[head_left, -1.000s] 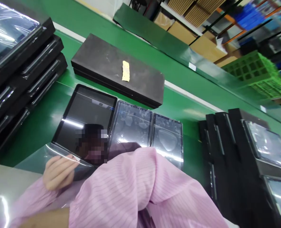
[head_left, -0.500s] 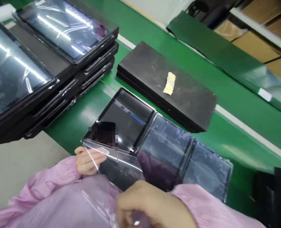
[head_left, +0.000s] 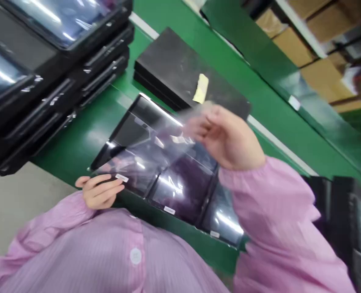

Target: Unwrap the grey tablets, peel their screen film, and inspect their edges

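Observation:
My right hand (head_left: 226,138), raised over the row of panels and blurred, has its fingers closed on a clear plastic film (head_left: 156,154). The film slants down to the left, over the near part of the leftmost glossy black screen panel (head_left: 124,134). At that panel's near left corner lies my left hand (head_left: 102,191), fingers stretched along the edge beside a small white label (head_left: 122,178). A middle screen panel (head_left: 180,191) and a right-hand screen panel (head_left: 221,211) lie alongside, partly hidden by my right hand and sleeve.
Behind the panels, a dark flat block (head_left: 180,65) carries a yellow paper note (head_left: 201,88). Black trays (head_left: 85,77) with screens are stacked at left on the green bench (head_left: 85,134). Cardboard boxes (head_left: 324,79) sit on a shelf at upper right. Dark objects (head_left: 341,207) stand at right.
My right hand has swung up and away from my body, drawing the film across the panels. My left hand stays at the panel corner. The whole view has shifted.

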Motion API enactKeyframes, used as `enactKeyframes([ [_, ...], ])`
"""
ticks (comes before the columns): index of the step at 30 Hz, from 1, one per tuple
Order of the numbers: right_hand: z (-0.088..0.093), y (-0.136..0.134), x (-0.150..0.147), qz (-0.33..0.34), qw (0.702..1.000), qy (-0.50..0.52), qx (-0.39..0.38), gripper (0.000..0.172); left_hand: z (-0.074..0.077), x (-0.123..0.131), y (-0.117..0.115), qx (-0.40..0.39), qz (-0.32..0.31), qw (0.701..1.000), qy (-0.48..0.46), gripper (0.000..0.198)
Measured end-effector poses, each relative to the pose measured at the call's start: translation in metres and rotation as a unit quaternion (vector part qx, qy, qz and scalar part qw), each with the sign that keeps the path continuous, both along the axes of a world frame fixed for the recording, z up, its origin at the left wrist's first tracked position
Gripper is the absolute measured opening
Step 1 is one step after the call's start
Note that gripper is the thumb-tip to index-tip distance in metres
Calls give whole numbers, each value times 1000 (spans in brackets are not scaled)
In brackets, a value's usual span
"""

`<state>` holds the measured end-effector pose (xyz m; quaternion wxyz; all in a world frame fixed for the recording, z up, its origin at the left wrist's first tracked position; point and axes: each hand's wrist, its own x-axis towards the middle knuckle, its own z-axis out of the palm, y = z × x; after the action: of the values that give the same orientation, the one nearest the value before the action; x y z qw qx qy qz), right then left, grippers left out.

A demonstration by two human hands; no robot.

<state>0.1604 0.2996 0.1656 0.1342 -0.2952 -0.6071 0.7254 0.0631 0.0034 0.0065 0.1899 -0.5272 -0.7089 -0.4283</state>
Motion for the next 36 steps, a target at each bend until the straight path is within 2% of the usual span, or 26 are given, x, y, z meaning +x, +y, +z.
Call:
enactKeyframes([
  [1, -2, 15, 0, -44, 999, -12, 23, 16, -2, -3, 1, 25, 0, 999, 31, 31],
  [3, -3, 40, 7, -90, 992, -47, 76, 16, -6, -9, 2, 71, -23, 993, 96, 30],
  [6, -2, 59, 26, -109, 976, -102, 161, 14, -4, -17, 2, 48, -37, 992, 112, 31],
  [8, -4, 63, 39, -106, 951, -144, 252, 16, 2, -20, 3, 11, -36, 992, 124, 27],
  [10, -10, 63, 52, -77, 900, -206, 376, 23, 11, -20, 6, -24, -11, 992, 123, 21],
  [12, -18, 63, 64, -5, 827, -290, 482, 33, 19, -18, 12, -44, 27, 993, 106, 15],
  [14, -27, 64, 75, 73, 767, -367, 521, 40, 26, -16, 18, -42, 53, 994, 84, 11],
  [16, -32, 63, 85, 117, 745, -409, 514, 36, 31, -13, 23, -38, 55, 994, 89, 11],
  [19, -35, 62, 97, 130, 753, -393, 511, 29, 38, -4, 27, -35, 11, 991, 132, 12],
  [22, -38, 60, 104, 126, 753, -352, 542, 31, 41, 8, 31, -15, -51, 986, 161, 18],
  [26, -45, 57, 108, 107, 761, -315, 557, 34, 42, 22, 38, 4, -75, 984, 161, 23],
  [30, -52, 57, 104, 82, 812, -254, 519, 36, 46, 31, 44, -46, -154, 972, 172, 21],
  [33, -52, 59, 99, 62, 858, -214, 462, 29, 50, 30, 47, -90, -217, 953, 192, 21],
  [36, -46, 59, 98, 59, 876, -199, 436, 23, 50, 24, 48, -101, -245, 945, 194, 32],
])
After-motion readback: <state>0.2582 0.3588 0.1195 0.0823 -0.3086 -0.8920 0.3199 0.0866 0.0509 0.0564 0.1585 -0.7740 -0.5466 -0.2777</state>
